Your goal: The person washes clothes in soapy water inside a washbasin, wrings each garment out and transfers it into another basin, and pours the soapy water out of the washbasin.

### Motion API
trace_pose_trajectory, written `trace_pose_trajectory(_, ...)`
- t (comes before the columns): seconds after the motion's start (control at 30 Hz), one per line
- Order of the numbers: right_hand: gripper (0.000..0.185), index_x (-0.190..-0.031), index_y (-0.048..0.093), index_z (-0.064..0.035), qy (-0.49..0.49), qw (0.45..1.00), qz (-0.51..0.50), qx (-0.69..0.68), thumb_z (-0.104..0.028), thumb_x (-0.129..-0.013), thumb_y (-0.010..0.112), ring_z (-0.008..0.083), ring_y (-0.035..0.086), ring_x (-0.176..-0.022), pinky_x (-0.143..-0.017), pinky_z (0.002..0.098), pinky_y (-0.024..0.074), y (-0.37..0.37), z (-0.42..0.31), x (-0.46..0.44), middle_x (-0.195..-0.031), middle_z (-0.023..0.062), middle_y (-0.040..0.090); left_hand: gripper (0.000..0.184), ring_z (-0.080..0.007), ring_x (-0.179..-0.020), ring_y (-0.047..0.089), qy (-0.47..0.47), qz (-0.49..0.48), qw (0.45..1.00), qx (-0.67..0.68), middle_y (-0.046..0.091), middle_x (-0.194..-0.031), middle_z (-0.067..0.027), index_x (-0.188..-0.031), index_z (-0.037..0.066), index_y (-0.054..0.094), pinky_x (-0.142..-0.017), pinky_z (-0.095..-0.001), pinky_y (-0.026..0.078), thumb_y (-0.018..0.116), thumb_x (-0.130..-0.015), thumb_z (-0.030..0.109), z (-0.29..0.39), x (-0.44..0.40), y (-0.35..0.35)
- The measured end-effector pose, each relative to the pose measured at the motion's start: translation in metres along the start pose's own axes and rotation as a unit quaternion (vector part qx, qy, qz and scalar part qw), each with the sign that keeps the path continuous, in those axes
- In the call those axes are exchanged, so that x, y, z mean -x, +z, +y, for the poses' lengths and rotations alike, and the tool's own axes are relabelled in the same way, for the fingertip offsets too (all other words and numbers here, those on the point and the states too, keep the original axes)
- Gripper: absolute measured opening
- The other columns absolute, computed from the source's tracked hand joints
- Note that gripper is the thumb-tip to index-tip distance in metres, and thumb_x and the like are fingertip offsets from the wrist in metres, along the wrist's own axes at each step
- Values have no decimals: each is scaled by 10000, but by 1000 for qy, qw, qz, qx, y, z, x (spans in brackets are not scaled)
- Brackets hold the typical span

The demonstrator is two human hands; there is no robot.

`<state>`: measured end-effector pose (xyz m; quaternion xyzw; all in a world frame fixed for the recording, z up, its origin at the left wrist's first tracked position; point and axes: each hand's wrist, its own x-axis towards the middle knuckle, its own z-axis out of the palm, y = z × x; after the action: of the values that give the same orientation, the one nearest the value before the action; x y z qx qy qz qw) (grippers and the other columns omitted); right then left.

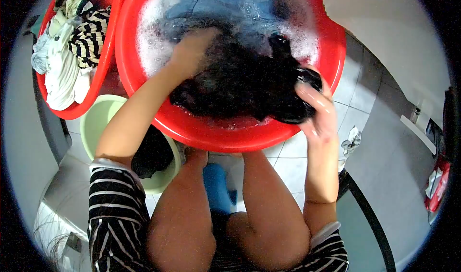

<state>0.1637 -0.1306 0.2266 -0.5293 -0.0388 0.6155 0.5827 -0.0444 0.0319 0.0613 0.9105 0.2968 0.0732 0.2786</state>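
A wet black garment (235, 82) is spread in a large red basin (206, 140) of soapy water, partly over its near edge. At the right rim my right hand (319, 104) is closed around a bunched part of it, thumb in front. My left hand (194, 51) is over the garment's left side, smeared by motion, so its fingers cannot be made out. Behind the black cloth, blue fabric (216, 3) lies among white suds (149, 41).
Left of the basin stands a red tub (72, 111) of white, pale and striped clothes (91, 39). A pale green bucket (98, 108) below it holds dark cloth (152, 152). A blue slipper-like object (218, 190) is on the tiled floor between my legs.
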Motion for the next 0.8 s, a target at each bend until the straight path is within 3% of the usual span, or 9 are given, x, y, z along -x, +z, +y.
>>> trace_pose_trajectory(0.1, 366, -1085, 523, 13, -64, 997, 34, 11, 2, -737, 636, 194, 597, -832, -748, 308, 494, -8, -17, 27, -943, 102, 597, 560, -277, -1067, 542, -166, 20, 963, 213, 581, -1121, -171, -1205, 45, 490, -956, -351, 394, 677, -680, 93, 33, 11, -56)
trace_pose_trajectory(0.23, 399, -1133, 513, -1, -99, 988, 93, 69, -9, -749, 622, 200, 573, -949, -870, 319, 448, -24, -27, 40, -1022, 102, 582, 493, -181, -961, 543, -163, 125, 864, 460, 581, -976, -79, -1050, -6, 522, -900, -299, 402, 611, -570, -67, 39, 55, -107)
trace_pose_trajectory(0.33, 465, -1192, 497, -27, -171, 947, 102, 251, 27, -739, 588, 191, 529, -1048, -945, 308, 387, -17, -13, 25, -1095, 88, 565, 458, -234, -1008, 519, -30, 214, 937, 276, 547, -1025, -112, -1011, -8, 527, -931, -323, 374, 549, -556, -57, 55, 63, -110)
trace_pose_trajectory(0.43, 561, -1312, 406, -56, -208, 831, -4, 516, 54, -775, 519, 246, 358, -1247, -1053, 350, 234, -8, 28, 5, -1315, 137, 427, 614, -357, -1177, 384, -62, 63, 978, 186, 426, -1229, -184, -1208, 115, 505, -1028, -429, 282, 555, -605, 11, 75, 54, -90)
trace_pose_trajectory(0.5, 661, -1380, 306, -104, -191, 801, -76, 562, -48, -780, 578, 397, 331, -1226, -1059, 413, 204, 0, 61, -15, -1248, 256, 421, 617, -447, -1221, 298, -96, -31, 991, 84, 268, -1381, -180, -1345, 255, 363, -1020, -510, 271, 605, -781, 202, 80, 60, -42)
trace_pose_trajectory(0.6, 703, -1391, 291, -160, -210, 591, -39, 778, -293, -787, 625, 433, 325, -1184, -1010, 525, 205, -9, 103, -51, -1230, 251, 435, 626, -428, -1289, 218, -133, -168, 975, -53, 214, -1416, -217, -1386, 232, 284, -1012, -535, 291, 574, -836, 301, 78, 50, -8)
trace_pose_trajectory(0.67, 731, -1398, 269, -170, -225, 571, -40, 788, -329, -781, 627, 417, 296, -1221, -1007, 508, 212, -24, 117, -73, -1243, 271, 407, 618, -432, -1295, 208, -178, -179, 961, 112, 198, -1419, -230, -1387, 242, 280, -966, -605, 304, 567, -844, 309, 42, 39, 18)
trace_pose_trajectory(0.7, 741, -1405, 251, -179, -211, 563, -24, 799, -342, -785, 621, 409, 311, -1213, -986, 501, 248, -26, 119, -85, -1246, 267, 414, 559, -381, -1291, 268, -230, -220, 948, 17, 180, -1458, -179, -1399, 287, 254, -1001, -508, 322, 462, -892, 392, 37, 29, 23)
trace_pose_trajectory(0.8, 665, -1378, 328, -177, -78, 590, -1, 803, -341, -793, 599, 385, 402, -1169, -957, 467, 321, -41, 132, -120, -1261, 198, 460, 552, -395, -1257, 323, -176, -160, 929, -283, 176, -1461, -179, -1402, 259, 267, -1004, -501, 325, 434, -899, 413, 48, 3, 29)
